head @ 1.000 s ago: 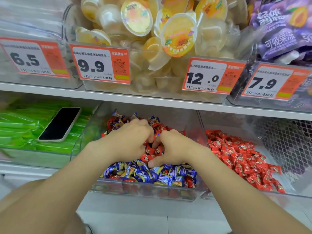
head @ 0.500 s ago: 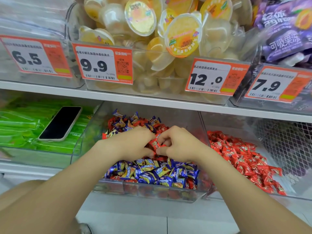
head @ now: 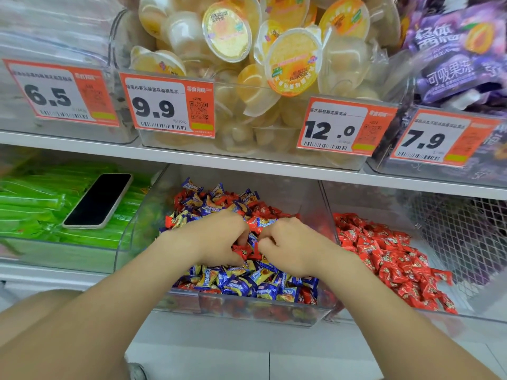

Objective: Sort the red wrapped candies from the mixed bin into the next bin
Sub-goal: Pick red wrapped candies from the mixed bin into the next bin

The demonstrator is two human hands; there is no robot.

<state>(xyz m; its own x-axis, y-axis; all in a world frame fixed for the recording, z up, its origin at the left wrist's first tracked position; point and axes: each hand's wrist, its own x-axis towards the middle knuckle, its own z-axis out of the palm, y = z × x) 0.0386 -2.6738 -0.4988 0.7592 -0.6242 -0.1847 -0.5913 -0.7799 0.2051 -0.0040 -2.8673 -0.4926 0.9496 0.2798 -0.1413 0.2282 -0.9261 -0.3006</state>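
1. Red wrapped candies (head: 242, 249) sit mixed with blue-yellow candies (head: 238, 286) in the clear mixed bin (head: 247, 308), middle of the lower shelf.
2. Left hand (head: 216, 238) is in the pile, its curled fingers pinching a few red wrapped candies against the thumb.
3. Right hand (head: 292, 249) is just beside it, fingers curled into the pile; can't tell what it grips.
4. Next bin (head: 367, 198), to the right, holds an all-red pile (head: 384, 259).
5. Phone (head: 98, 200) lies on green packs (head: 33, 207) to the left.

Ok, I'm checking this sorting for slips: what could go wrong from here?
The left hand and right hand grip red candies packed against blue candies; a blue one could ride along. The heap lies close to the low front rim of the mixed bin, so digging may push candies over it.
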